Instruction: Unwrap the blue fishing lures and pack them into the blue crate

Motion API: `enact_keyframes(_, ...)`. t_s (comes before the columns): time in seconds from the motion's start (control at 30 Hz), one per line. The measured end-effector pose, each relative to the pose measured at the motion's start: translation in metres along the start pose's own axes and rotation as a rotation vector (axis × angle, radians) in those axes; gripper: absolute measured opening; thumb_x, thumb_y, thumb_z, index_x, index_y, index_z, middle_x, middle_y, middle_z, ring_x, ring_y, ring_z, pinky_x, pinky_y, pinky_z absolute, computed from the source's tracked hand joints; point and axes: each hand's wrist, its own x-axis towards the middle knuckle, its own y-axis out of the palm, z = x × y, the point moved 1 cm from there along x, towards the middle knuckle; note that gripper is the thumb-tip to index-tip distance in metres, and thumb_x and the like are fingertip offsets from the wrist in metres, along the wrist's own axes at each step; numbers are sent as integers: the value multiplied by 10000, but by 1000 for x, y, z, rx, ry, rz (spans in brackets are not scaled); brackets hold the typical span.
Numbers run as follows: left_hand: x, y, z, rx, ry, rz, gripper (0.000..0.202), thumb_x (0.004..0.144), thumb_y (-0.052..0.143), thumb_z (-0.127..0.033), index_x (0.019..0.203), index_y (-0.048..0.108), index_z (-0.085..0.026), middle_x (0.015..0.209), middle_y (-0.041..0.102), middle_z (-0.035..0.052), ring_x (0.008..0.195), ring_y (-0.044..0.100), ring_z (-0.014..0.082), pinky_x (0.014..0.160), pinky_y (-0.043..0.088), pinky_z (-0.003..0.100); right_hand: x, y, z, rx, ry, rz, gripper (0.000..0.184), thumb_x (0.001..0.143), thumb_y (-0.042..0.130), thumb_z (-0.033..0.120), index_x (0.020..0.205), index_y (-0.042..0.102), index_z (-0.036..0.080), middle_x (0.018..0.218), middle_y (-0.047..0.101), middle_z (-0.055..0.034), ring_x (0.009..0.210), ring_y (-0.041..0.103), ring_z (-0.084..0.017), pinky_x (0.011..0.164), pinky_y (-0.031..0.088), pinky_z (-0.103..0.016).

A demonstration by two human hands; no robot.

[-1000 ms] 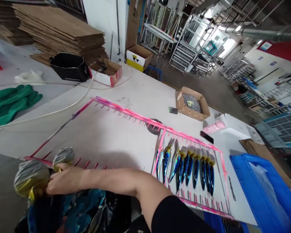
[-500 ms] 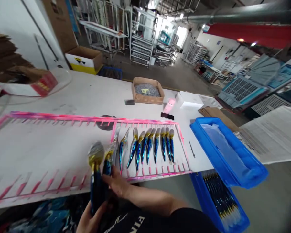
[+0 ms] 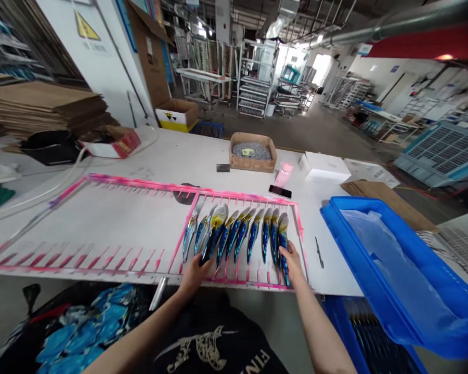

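Note:
A row of blue fishing lures (image 3: 252, 241) with gold-and-clear tips lies side by side inside the pink-marked frame (image 3: 301, 228) on the white table. My left hand (image 3: 197, 272) is closed around the lower end of a lure (image 3: 212, 239) near the row's left side; this one looks raised and larger than its neighbours. At the right end of the row, my right hand (image 3: 291, 261) has its fingers on the last lure (image 3: 283, 239), gripping it by the side. Two lures (image 3: 190, 236) lie left of my left hand.
A blue tray (image 3: 337, 244) with a plastic sheet stands at the right, above a blue bin (image 3: 335, 322) of lures. A pen-like tool (image 3: 319, 253), a phone (image 3: 280, 191), a pink bottle (image 3: 284, 174) and a cardboard box (image 3: 253, 163) are on the table. Blue bags (image 3: 86, 332) lie below left.
Both hands have moved from left of the row onto it, the right hand to its far right end. The lure held up at the left is now over the row. The view has shifted left.

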Motion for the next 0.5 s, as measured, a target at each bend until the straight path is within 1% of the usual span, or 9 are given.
enact_keyframes(0.03, 10, -2, 3, 30, -5, -22, 354, 737, 618, -450, 924, 681, -156, 588, 606, -4, 629, 625, 210, 577, 450, 269, 7, -11, -2, -12, -1, -9, 609, 558, 773, 393, 1126, 639, 217, 1120, 716, -65, 1072, 636, -285, 920, 490, -386)
enact_keyframes(0.1, 26, -4, 8, 93, -11, -51, 462, 754, 619, -438, 1101, 666, -137, 693, 670, 34, 713, 661, 240, 642, 481, 297, 18, -25, -7, -38, -3, -36, 555, 583, 778, 355, 1104, 648, 214, 1103, 724, -61, 1077, 635, -283, 923, 491, -387)
enact_keyframes(0.17, 40, -5, 10, 154, -10, -64, 560, 780, 604, -452, 1225, 622, -112, 810, 705, 84, 814, 677, 276, 718, 500, 336, 28, -31, -12, -62, -2, -66, 482, 650, 771, 317, 1101, 644, 203, 1099, 723, -59, 1072, 638, -265, 937, 488, -399)
enact_keyframes(0.23, 50, -5, 12, 211, -2, -69, 618, 810, 570, -475, 1301, 574, -99, 930, 710, 128, 922, 670, 313, 795, 501, 378, 36, -33, -16, -84, 0, -88, 383, 754, 739, 291, 1106, 637, 179, 1107, 711, -66, 1037, 652, -239, 938, 492, -420)
enact_keyframes(0.33, 65, -4, 17, 281, 15, -53, 663, 824, 546, -489, 1354, 522, -92, 1066, 686, 172, 1037, 638, 358, 875, 483, 433, 50, -35, -21, -113, 2, -115, 287, 880, 665, 289, 1130, 629, 153, 1132, 683, -76, 998, 660, -215, 915, 512, -441)
enact_keyframes(0.43, 81, -2, 21, 319, 44, -15, 633, 810, 564, -444, 1327, 531, -81, 1109, 670, 192, 1117, 593, 386, 942, 447, 465, 63, -40, -23, -148, 7, -145, 283, 906, 646, 310, 1143, 628, 155, 1141, 668, -75, 995, 655, -212, 896, 527, -436)
enact_keyframes(0.5, 89, 1, 23, 312, 54, -12, 572, 795, 584, -405, 1281, 558, -105, 1087, 678, 179, 1129, 582, 385, 956, 436, 466, 68, -41, -22, -172, 6, -149, 281, 905, 648, 319, 1129, 634, 151, 1114, 674, -70, 971, 659, -207, 875, 537, -423)
